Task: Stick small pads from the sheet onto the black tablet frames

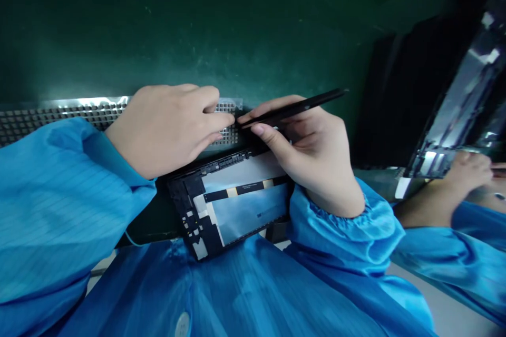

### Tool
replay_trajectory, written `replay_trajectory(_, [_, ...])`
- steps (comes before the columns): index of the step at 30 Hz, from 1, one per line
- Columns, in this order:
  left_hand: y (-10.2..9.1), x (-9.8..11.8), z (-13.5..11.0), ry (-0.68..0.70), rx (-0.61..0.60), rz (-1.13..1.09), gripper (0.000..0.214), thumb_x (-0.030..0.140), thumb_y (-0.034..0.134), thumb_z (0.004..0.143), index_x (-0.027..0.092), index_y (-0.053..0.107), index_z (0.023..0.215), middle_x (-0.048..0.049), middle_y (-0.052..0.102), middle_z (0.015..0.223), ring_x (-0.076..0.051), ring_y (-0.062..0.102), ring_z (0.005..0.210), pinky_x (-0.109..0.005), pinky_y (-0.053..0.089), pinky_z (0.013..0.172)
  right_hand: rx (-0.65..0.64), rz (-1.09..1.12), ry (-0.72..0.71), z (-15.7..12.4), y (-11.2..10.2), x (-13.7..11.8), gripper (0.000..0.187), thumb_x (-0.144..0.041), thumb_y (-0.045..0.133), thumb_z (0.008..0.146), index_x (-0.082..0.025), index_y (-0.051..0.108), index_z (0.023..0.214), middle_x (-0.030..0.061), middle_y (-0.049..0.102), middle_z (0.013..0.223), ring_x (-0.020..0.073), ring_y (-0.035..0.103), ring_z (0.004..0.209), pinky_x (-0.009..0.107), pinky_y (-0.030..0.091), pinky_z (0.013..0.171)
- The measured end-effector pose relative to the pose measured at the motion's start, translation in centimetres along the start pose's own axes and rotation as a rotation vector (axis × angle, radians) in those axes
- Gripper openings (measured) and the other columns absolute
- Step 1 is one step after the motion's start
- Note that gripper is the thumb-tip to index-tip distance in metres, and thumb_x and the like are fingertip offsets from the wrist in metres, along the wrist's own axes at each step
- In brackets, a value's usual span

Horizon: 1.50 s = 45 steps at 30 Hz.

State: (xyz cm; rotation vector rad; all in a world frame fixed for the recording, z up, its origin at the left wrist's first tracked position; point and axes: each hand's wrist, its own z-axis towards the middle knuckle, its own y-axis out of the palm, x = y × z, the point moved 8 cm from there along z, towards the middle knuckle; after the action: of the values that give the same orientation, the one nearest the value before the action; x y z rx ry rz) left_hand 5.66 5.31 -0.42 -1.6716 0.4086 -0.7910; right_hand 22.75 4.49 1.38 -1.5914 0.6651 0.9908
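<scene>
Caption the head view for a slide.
Right hand holding a black tool, left hand over a gridded strip, beside a flat device.

The table [237, 31] is dark green with pale flecks, the tool [300, 107] plain black, and the strip [79, 115] silvery with close rows of small dark squares. The device [249, 210] has a black frame, a pale grey panel above a shiny blue one, and a black band [251, 188] with gold patches between them. The gown [245, 295] is bright blue, faintly striped on the left sleeve [67, 205], with a whitish button [182, 324].
</scene>
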Motion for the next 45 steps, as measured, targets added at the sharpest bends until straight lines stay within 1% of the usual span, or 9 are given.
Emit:
replay_trajectory(4, [0.2,-0.1,0.1,-0.020,-0.024,-0.034,0.040,0.037,0.044,0.112,0.031,0.078,0.131,-0.0089,0.073,0.111,-0.029,0.071,0.107,-0.036,0.050,0.071,0.007,0.023,-0.018,0.1,-0.1,0.2,0.010,-0.033,0.080,0.104,-0.028,0.080,0.112,0.0014,0.087,0.112,0.0221,0.084,0.110,0.037,0.070,0.100])
replay_trajectory(11, [-0.3,0.2,-0.1,-0.015,0.036,-0.037,0.035,0.033,0.047,0.109,0.029,0.079,0.123,-0.0080,0.071,0.106,-0.027,0.070,0.104,-0.033,0.045,0.068,0.001,0.025,-0.029,0.0,-0.4,-0.4,0.005,-0.030,0.083,0.102,-0.026,0.081,0.105,0.0022,0.087,0.107,0.0224,0.085,0.101,0.039,0.073,0.095])
replay_trajectory(16, [-0.4,0.3,0.0,-0.003,0.034,-0.059,0.038,0.030,0.043,0.109,0.025,0.080,0.116,-0.0097,0.071,0.104,-0.026,0.069,0.097,-0.034,0.045,0.067,0.344,0.296,0.029,-5.2,1.1,-1.7,0.013,-0.023,0.078,0.105,-0.027,0.076,0.118,0.0030,0.086,0.108,0.0200,0.087,0.096,0.033,0.076,0.078])
replay_trajectory(19, [-0.3,0.2,0.0,-0.005,0.040,-0.072,0.037,0.031,0.044,0.109,0.025,0.080,0.116,-0.0093,0.071,0.103,-0.026,0.069,0.097,-0.034,0.045,0.068,0.484,0.312,0.002,-8.2,3.4,-2.2,0.020,-0.013,0.074,0.104,-0.025,0.074,0.120,0.0037,0.086,0.109,0.0195,0.087,0.102,0.035,0.077,0.088])
replay_trajectory(22, [-0.2,0.1,0.1,-0.003,0.036,-0.095,0.039,0.031,0.043,0.109,0.025,0.081,0.115,-0.0090,0.070,0.103,-0.026,0.069,0.098,-0.035,0.047,0.070,0.529,0.263,-0.093,-9.0,4.5,-2.6,0.029,-0.004,0.072,0.100,-0.023,0.074,0.122,0.0045,0.086,0.111,0.0191,0.086,0.104,0.040,0.076,0.099])
replay_trajectory(28, [-0.1,0.2,0.1,-0.001,0.013,-0.067,0.039,0.032,0.044,0.109,0.025,0.081,0.120,-0.0090,0.072,0.105,-0.026,0.071,0.100,-0.033,0.045,0.069,0.493,0.185,-0.177,-8.5,4.6,-2.8,0.036,0.002,0.073,0.095,-0.020,0.074,0.123,0.0060,0.086,0.112,0.0194,0.085,0.104,0.039,0.075,0.097])
replay_trajectory(34, [-0.1,0.4,0.0,-0.001,-0.007,0.033,0.042,0.033,0.041,0.112,0.028,0.080,0.127,-0.0099,0.075,0.109,-0.030,0.073,0.100,-0.037,0.033,0.060,0.340,-0.011,-0.148,-8.2,4.1,-4.2,0.044,0.003,0.079,0.090,-0.019,0.074,0.129,0.0097,0.084,0.119,0.0240,0.084,0.112,0.043,0.073,0.102])
replay_trajectory(39, [-0.1,0.2,0.2,-0.040,-0.039,-0.047,0.040,0.031,0.044,0.110,0.027,0.082,0.121,-0.0106,0.075,0.112,-0.031,0.074,0.103,-0.037,0.039,0.064,0.179,0.096,-0.111,-6.6,3.6,-4.4,0.036,-0.004,0.079,0.097,-0.023,0.075,0.127,0.0055,0.085,0.120,0.0217,0.084,0.114,0.039,0.074,0.101])
replay_trajectory(45, [-0.2,0.5,0.2,-0.027,-0.059,0.029,0.040,0.030,0.039,0.113,0.027,0.079,0.117,-0.0086,0.073,0.112,-0.028,0.071,0.103,-0.038,0.023,0.059,0.096,0.088,-0.141,-5.9,4.5,-4.1,0.033,-0.004,0.078,0.098,-0.023,0.074,0.124,0.0066,0.085,0.116,0.0232,0.084,0.113,0.042,0.074,0.097])
